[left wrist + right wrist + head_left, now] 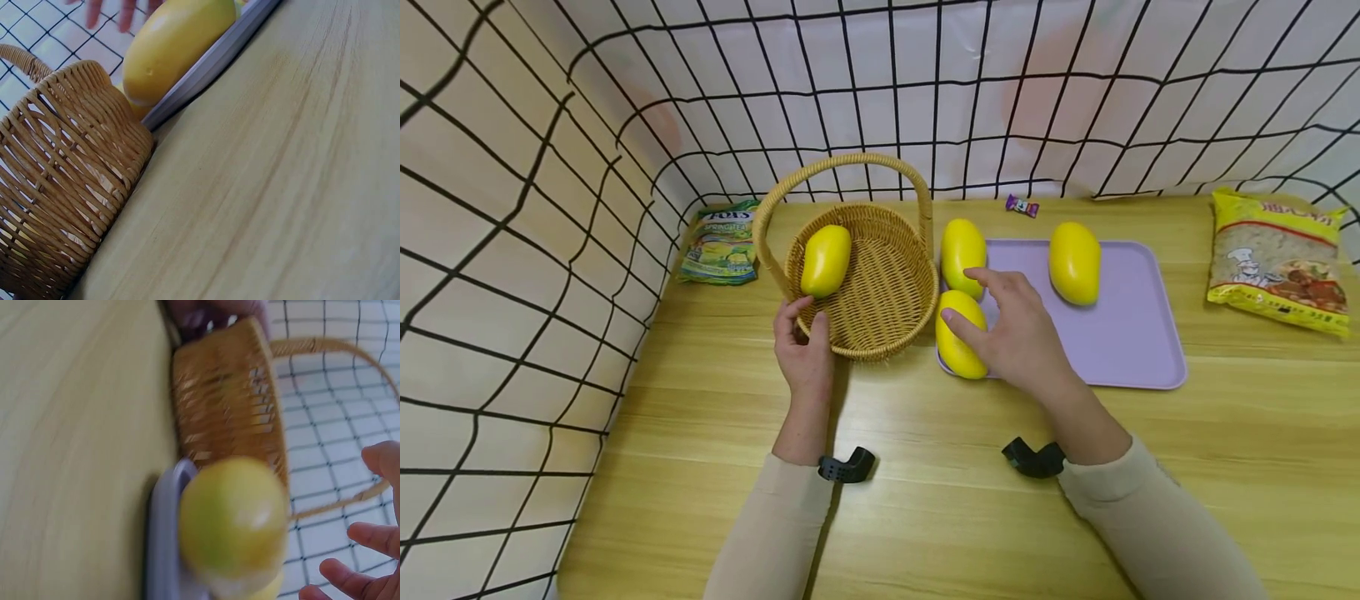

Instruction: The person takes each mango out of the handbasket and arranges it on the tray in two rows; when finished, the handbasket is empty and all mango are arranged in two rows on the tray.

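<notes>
A round wicker basket (880,354) with a tall hoop handle stands left of a lilac tray (1127,333). One yellow mango (826,260) lies in the basket. My left hand (805,354) holds the basket's near-left rim. Over the tray's left side hovers my right hand (1018,333), thumb and fingers spread, nothing held. Just beneath it lies a nearer mango (958,346), with a farther mango (962,250) behind. Another mango (1075,262) rests toward the tray's far right. The right wrist view shows the right fingers (375,540) apart from the blurred mango (231,519).
A green snack packet (722,243) lies left of the basket. A small purple wrapped candy (1022,206) sits behind the tray. On the right is a yellow food bag (1277,262). Black wire grid (880,92) over white sheeting borders the table's back and left.
</notes>
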### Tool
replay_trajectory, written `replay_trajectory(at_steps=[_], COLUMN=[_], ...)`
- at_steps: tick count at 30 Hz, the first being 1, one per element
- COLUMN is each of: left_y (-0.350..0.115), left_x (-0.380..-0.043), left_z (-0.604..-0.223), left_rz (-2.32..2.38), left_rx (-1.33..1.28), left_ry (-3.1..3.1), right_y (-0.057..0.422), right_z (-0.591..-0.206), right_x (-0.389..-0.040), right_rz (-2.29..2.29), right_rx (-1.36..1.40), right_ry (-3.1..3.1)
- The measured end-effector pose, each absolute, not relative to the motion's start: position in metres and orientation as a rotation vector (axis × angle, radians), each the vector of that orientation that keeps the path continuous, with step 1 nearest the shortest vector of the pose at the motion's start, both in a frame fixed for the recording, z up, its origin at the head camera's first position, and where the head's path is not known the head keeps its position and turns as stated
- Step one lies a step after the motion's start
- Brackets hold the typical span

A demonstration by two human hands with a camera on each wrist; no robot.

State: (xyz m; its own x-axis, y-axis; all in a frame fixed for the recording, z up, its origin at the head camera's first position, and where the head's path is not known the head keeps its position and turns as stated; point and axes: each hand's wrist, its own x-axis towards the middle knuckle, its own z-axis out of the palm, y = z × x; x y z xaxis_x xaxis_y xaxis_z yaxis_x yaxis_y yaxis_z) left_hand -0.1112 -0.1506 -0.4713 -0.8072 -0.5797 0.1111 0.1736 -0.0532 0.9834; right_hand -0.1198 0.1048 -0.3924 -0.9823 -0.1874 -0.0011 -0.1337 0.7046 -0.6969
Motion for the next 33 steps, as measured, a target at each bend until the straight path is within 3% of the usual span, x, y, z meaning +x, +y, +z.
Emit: replay_trajectory(at_steps=[15,25,33], left_y=[-0.151,-0.153,-0.153], left_x=[-0.111,-0.113,-0.112], left_z=[-0.470,-0.468,-0.470], left_rz=[-1.892,-1.884,-1.864], left_rx=[0.402,0.421,0.426], left_ry=[-1.725,-1.726,-1.743], right_y=[0.033,-0.033,-0.056], right_z=[-0.375,-0.383,-0.398], right_x=[-0.103,-0.150,-0.190], right_rz=[-1.270,-1.348,-1.466], right_rx=[-0.483,-0.322,-0.202], right_ry=[2.770,2.716,2.620])
